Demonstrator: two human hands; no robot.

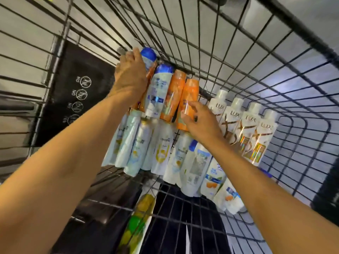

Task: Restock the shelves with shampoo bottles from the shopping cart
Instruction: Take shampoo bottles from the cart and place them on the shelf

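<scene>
While both arms reach down into the wire shopping cart (238, 57), the left hand (131, 76) curls round a blue-capped bottle (149, 56) at the far end of the basket, close against the wire wall; something orange shows just under that bottle. The right hand (199, 123) grasps the nearest orange bottle (190, 92) at its lower end, thumb on one side and fingers on the other.

Between the 2 hands lie a second white bottle (159, 88) with a blue cap and another orange one (174, 94), side by side and touching. To the right, 4 white Lux bottles (245, 125) lie in a row, caps toward the far wall.

Nearer the person, pale Pantene bottles (162, 151) are packed together in a row, and beside them — partly under the right forearm — lie several white bottles with blue labels (212, 173). A black panel (82, 70) with round prohibition signs sits on the cart's left side.
</scene>
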